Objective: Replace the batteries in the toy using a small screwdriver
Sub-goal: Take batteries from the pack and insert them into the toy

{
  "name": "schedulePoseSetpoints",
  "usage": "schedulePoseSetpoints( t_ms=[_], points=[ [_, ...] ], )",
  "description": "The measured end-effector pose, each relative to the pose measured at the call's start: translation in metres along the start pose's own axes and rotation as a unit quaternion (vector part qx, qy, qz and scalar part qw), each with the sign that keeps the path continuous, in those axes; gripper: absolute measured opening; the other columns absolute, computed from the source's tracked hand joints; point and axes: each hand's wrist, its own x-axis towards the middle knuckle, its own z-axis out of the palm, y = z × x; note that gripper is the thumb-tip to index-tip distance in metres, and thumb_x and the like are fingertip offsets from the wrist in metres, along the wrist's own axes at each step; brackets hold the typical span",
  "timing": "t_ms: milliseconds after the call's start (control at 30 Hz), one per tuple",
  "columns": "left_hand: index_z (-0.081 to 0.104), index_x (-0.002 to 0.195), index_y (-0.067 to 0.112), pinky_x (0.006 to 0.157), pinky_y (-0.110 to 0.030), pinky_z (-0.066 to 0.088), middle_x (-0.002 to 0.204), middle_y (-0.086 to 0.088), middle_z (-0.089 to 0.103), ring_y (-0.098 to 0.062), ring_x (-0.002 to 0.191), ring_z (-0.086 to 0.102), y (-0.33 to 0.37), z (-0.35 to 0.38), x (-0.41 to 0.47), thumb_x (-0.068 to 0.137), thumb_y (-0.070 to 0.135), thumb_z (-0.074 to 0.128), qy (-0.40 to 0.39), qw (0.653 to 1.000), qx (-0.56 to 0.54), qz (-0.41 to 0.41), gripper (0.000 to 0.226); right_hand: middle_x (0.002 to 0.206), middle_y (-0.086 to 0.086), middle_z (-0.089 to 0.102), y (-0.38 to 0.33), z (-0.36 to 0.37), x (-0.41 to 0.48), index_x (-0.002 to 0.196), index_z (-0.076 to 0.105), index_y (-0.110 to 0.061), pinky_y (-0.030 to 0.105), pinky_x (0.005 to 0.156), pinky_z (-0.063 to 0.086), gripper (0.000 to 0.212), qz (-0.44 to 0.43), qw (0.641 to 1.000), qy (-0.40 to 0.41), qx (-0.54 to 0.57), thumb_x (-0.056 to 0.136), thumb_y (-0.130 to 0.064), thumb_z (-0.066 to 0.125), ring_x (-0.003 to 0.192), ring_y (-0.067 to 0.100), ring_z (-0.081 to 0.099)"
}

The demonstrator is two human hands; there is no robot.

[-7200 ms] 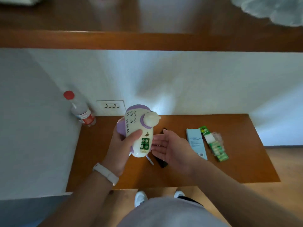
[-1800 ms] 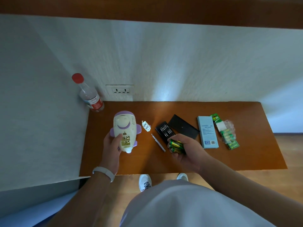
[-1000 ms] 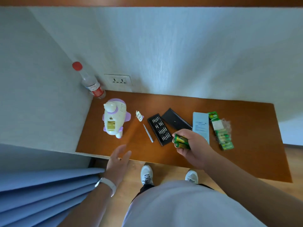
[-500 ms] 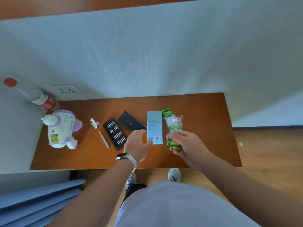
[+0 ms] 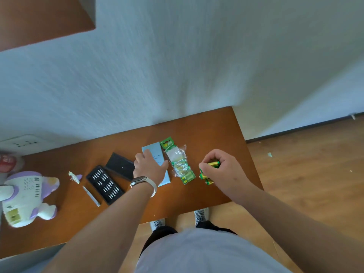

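Right hand (image 5: 222,168): fingers clamped on green-gold cylindrical batteries (image 5: 209,171). Left hand (image 5: 149,166): fingers flat on pale-blue card box (image 5: 156,151). White-purple plastic toy (image 5: 25,196): left end of brown wooden table (image 5: 216,134). Likely step: swapping cells. Next calls for fresh ones from torn green battery pack (image 5: 181,166).

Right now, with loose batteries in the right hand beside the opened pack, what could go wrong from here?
1. The loose batteries that the right hand grips look the same green and gold as those in the opened pack beside them; set down there, they might get mixed up.
2. That hand is near the table edge, so round cells could roll onto the floor.
3. The battery cover lies loose by the toy and could be lost.
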Motion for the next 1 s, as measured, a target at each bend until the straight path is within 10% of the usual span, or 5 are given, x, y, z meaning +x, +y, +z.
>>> schedulePoseSetpoints(
  t_ms=[300,600,800,1000],
  points=[
    [0.024,0.148,0.02,0.089,-0.047,0.055,0.125,-0.012,0.053,-0.031,0.112,0.053,0.0,0.001,0.002,0.08,0.044,0.075,0.001,0.996,-0.078,-0.047,0.088,0.086,-0.001,0.06,0.006,-0.008,0.007,0.093,0.06,-0.018,0.02,0.064,0.054,0.01,0.004,0.999,-0.009,-0.037,0.091,-0.027,0.064,0.077,0.012,0.06],
    [0.03,0.149,0.026,0.097,-0.041,0.054,0.138,0.0,0.046,-0.022,0.121,0.05,-0.014,-0.027,-0.032,0.079,0.027,0.08,0.047,0.967,-0.227,0.109,0.086,0.082,-0.004,0.061,-0.001,-0.002,0.016,0.086,0.062,-0.02,0.017,0.06,0.051,0.006,-0.024,0.997,-0.057,-0.044,0.091,-0.024,0.062,0.072,0.008,0.058],
    [0.02,0.148,0.045,0.091,-0.018,0.052,0.132,0.01,0.05,-0.012,0.117,0.057,-0.009,-0.068,-0.063,0.082,0.007,0.078,-0.076,0.889,-0.414,0.181,0.097,0.08,-0.012,0.064,-0.013,0.004,0.022,0.084,0.066,-0.026,0.026,0.069,0.052,0.008,-0.056,0.994,-0.081,-0.05,0.09,-0.027,0.061,0.075,0.004,0.059],
    [0.013,0.142,0.068,0.115,-0.046,0.041,0.137,0.036,0.042,0.001,0.134,0.046,-0.006,-0.108,-0.084,0.071,0.013,0.072,-0.23,0.832,-0.429,0.265,0.108,0.097,-0.012,0.064,-0.031,0.002,0.026,0.102,0.061,-0.036,0.031,0.082,0.058,0.013,-0.097,0.987,-0.112,-0.063,0.089,-0.034,0.064,0.088,0.009,0.064]
  ],
)
